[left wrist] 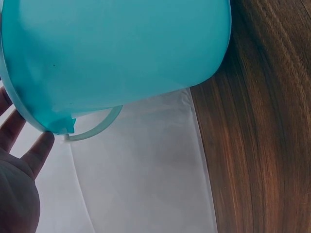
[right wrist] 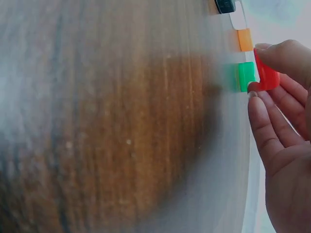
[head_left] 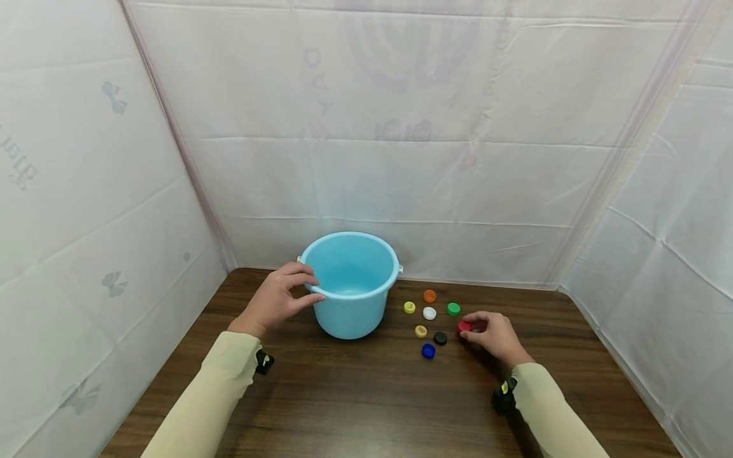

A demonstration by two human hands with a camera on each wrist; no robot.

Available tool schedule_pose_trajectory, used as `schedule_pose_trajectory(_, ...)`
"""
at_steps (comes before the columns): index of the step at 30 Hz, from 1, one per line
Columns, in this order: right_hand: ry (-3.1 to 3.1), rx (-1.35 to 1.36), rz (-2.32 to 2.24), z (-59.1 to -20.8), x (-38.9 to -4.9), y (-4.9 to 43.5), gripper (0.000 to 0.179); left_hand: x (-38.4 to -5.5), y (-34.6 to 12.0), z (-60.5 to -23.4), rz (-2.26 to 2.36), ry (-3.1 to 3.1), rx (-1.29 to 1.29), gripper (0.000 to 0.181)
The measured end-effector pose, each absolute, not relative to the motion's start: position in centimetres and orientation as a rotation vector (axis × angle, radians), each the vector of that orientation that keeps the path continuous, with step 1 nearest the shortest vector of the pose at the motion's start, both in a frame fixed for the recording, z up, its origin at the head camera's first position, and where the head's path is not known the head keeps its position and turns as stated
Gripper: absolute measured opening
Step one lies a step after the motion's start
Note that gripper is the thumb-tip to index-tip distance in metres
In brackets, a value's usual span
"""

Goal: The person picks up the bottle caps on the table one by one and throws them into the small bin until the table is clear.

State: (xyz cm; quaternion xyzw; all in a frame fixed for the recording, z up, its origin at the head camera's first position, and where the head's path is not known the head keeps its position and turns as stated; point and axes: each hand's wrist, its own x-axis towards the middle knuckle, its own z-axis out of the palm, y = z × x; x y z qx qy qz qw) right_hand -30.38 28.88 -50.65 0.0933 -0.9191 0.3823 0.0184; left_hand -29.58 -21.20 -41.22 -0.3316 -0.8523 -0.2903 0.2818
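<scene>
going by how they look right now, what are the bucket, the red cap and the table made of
Bucket: likely plastic, smooth with a soft sheen; even blue colour and a rounded rim suggest moulding.
Red cap: probably hard plastic, smooth and evenly coloured.
Table: brown wood grain with a slight sheen; real wood or printed laminate, I can't tell.

The head camera looks forward and down from above the left hand (head_left: 277, 296) and right hand (head_left: 497, 335). Close in, the left wrist view shares the blue bucket (left wrist: 121, 48) with it, the right wrist view the red bottle cap (right wrist: 269, 76).
</scene>
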Motion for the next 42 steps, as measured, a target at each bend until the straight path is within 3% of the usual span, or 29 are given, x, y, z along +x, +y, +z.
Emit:
schedule_pose_trajectory(24, -2.591, 0.340, 1.443, -49.8, -30.1, 27.9, 0.035, -29.4, -21.1, -41.2, -0.775, -2.267, -0.891, 0.024)
schedule_pose_trajectory(42, -2.502, 0.436, 1.510, -47.1, -30.1, 25.5, 0.035, -29.4, -21.1, -41.2, -0.795, -2.280, -0.880, 0.024)
